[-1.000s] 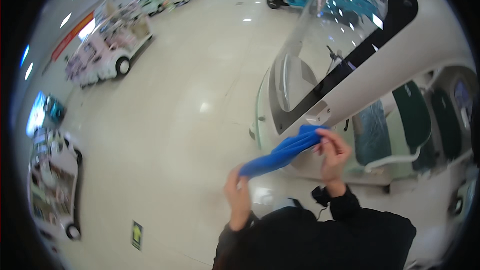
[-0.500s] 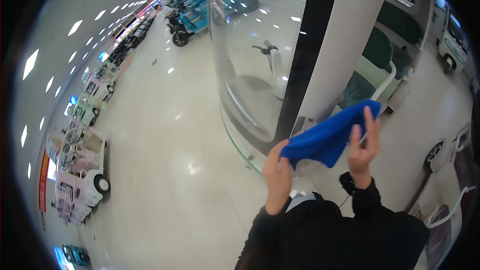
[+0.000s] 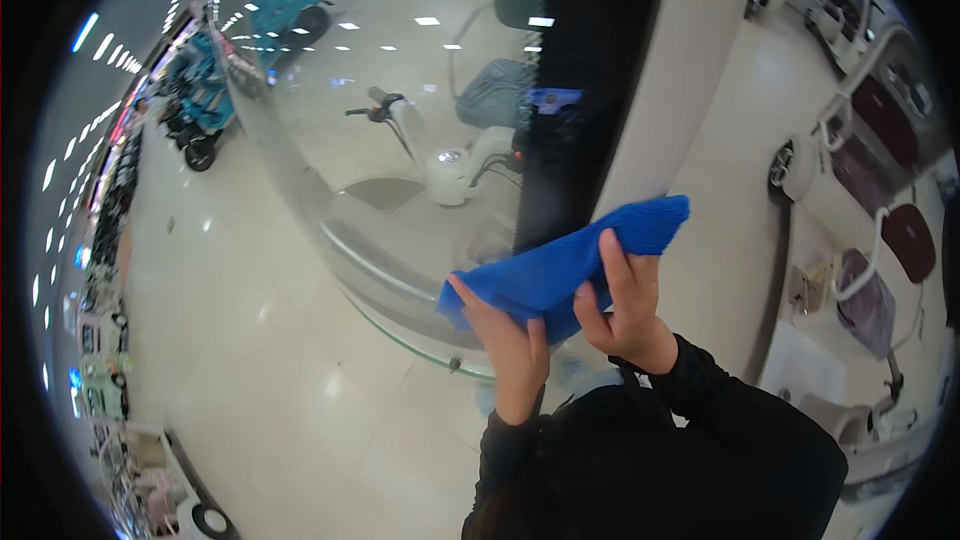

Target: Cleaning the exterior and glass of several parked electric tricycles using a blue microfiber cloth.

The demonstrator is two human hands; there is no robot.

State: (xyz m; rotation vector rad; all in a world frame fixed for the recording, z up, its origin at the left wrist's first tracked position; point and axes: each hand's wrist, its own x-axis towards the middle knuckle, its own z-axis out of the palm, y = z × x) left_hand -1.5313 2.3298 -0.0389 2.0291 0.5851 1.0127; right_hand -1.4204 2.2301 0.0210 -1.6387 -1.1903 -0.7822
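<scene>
A blue cloth point(image 3: 560, 270) is stretched between my two hands, slanting up to the right. My left hand point(image 3: 508, 345) grips its lower left part, fingers along the near side. Its upper right part is pinched by my right hand point(image 3: 632, 315), with some fingers hidden behind the fabric. Just beyond the cloth stands a small vehicle with a clear windshield point(image 3: 300, 90). A black border strip point(image 3: 590, 90) and a pale pillar point(image 3: 690, 60) edge that windshield. I cannot tell whether the cloth touches them.
Through the windshield show handlebars point(image 3: 385, 115) and a grey-green seat point(image 3: 495, 95). Pale tiled floor point(image 3: 290, 390) spreads to the left. Another light vehicle with dark red seats point(image 3: 885, 120) stands close on my right. Parked vehicles, some turquoise point(image 3: 205, 90), line the far left.
My view has turned to the right and shows more of the windshield and the vehicle on my right. Both hands still hold the cloth, now lower left in the picture, and its folds have changed.
</scene>
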